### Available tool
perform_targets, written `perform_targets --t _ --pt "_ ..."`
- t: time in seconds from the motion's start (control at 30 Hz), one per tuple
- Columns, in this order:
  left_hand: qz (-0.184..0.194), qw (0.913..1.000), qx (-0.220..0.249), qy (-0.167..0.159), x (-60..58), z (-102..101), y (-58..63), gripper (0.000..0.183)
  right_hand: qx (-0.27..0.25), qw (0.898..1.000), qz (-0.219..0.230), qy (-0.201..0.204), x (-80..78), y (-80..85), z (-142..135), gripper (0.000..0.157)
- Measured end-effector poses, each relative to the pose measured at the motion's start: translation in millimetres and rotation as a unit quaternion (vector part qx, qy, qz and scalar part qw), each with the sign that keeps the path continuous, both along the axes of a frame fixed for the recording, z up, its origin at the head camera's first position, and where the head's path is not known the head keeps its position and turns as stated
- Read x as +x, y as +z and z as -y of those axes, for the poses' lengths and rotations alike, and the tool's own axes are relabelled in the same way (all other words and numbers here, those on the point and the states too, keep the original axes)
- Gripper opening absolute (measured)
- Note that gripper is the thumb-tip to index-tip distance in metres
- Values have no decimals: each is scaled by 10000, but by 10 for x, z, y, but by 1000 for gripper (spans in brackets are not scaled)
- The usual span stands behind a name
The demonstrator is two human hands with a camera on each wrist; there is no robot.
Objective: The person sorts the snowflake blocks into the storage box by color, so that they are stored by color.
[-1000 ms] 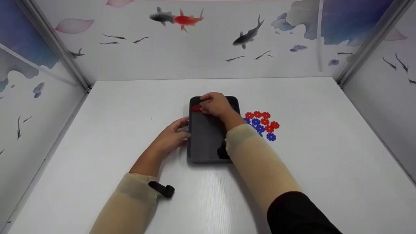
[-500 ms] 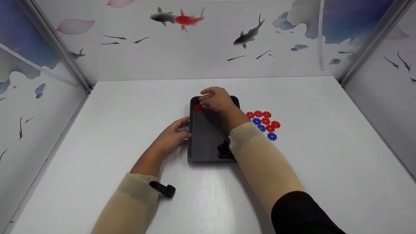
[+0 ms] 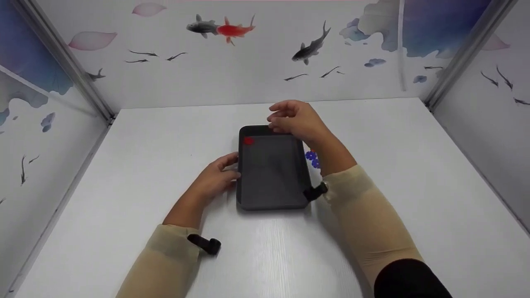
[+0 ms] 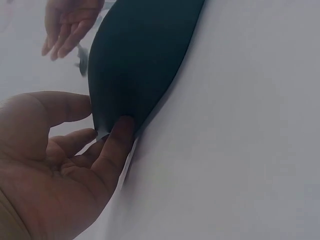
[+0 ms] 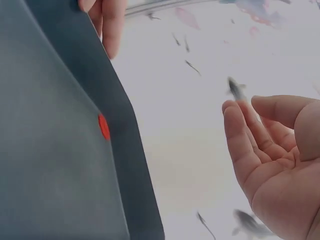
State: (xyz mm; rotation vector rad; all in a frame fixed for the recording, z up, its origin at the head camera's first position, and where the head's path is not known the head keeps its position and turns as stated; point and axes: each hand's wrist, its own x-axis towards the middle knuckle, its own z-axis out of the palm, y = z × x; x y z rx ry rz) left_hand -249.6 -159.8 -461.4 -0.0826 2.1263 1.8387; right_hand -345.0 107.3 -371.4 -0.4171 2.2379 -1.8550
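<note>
A dark grey rectangular tray [image 3: 273,174] lies on the table. One red notched plastic disc [image 3: 248,141] rests inside at its far left corner; the right wrist view shows it against the wall. My left hand [image 3: 215,178] touches the tray's left side from outside, its fingertips against the outer wall in the left wrist view. Above the tray's far right corner is my right hand [image 3: 300,120], fingers loosely bent and nothing held, as the right wrist view shows. Blue flower-shaped discs [image 3: 310,155] lie right of the tray, partly hidden by my right forearm.
White panels with painted fish [image 3: 236,29] enclose the table [image 3: 165,136] at the back and both sides. A black strap camera [image 3: 205,244] sits on the left sleeve, and another black camera [image 3: 315,191] is on the right one.
My right hand has let go of the red disc, leaving it in the tray's corner, and has moved up and to the right. My left hand stays at the tray's side.
</note>
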Motion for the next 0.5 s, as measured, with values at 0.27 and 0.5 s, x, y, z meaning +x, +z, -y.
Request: perform_targets --t 0.27,0.5 --pt "-73 9999 98 -31 2 3 3 68 190 9992 -113 -328 105 -65 -730 36" --pt "29 10000 80 0 13 0 11 67 386 9963 245 -727 84 -257 -1201 38"
